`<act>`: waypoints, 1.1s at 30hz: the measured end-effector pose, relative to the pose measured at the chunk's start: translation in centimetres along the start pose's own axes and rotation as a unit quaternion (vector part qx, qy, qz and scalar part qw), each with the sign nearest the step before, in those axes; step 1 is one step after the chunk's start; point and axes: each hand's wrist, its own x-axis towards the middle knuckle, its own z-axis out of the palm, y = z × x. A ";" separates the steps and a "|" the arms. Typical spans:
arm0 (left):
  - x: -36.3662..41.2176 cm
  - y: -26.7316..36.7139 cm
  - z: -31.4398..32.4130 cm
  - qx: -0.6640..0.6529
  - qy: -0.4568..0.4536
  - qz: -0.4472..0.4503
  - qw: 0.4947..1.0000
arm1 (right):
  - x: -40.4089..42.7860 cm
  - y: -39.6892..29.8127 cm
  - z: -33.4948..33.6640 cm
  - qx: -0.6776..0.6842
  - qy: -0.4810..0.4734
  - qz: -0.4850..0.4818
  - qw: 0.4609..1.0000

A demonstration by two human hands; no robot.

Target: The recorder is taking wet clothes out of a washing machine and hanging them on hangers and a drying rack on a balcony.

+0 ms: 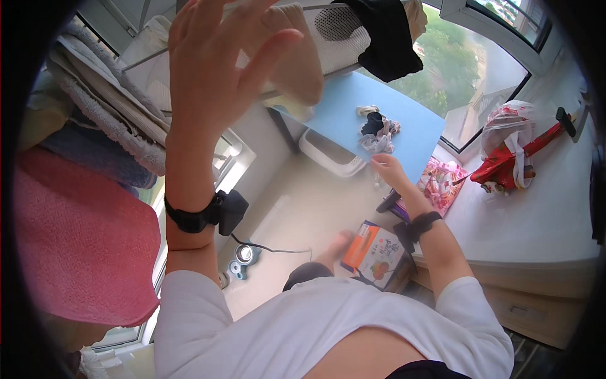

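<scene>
My left hand [213, 71] is raised in front of a mesh drying rack [338, 28], its thumb spread away from the fingers. Some fingertips run past the top edge of the view. Behind that thumb, a beige garment [296, 61] hangs over the rack, and a black garment [388, 42] drapes farther right. Lower down, my right hand [390, 170] hovers by the front edge of a light blue tabletop [412, 128], fingers loosely curled; its underside is hidden. Just beyond it, a small bunch of crumpled clothes [378, 135], grey, pinkish and black, lies on the tabletop.
Towels [109, 104] and a pink towel [90, 237] hang at the left. A white plastic basket [326, 154] sits under the table. On the floor are a printed carton [376, 253] and a blue-grey object [244, 258]. A red patterned bundle [502, 166] rests on the right-hand ledge.
</scene>
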 end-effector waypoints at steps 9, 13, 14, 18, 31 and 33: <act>-10.5 6.7 -5.1 -0.158 -0.139 -0.091 0.973 | 5.7 7.3 0.2 -0.121 0.025 0.134 0.983; -13.4 8.6 -4.1 -0.217 -0.167 -0.148 0.950 | 8.4 7.3 1.5 -0.113 -0.043 0.110 0.987; -13.7 8.8 -3.6 -0.222 -0.172 -0.152 0.948 | 9.0 7.9 1.9 -0.117 -0.031 0.112 0.986; -14.0 8.6 -1.3 -0.255 -0.184 -0.141 0.939 | 10.7 9.8 2.2 -0.141 -0.005 0.171 0.975; -13.1 14.1 6.9 -0.483 -0.236 -0.300 0.788 | 3.5 0.5 -4.6 0.246 0.215 -0.044 0.944; -13.1 15.4 8.4 -0.520 -0.246 -0.339 0.744 | 1.0 -2.9 -6.2 0.294 0.171 -0.034 0.940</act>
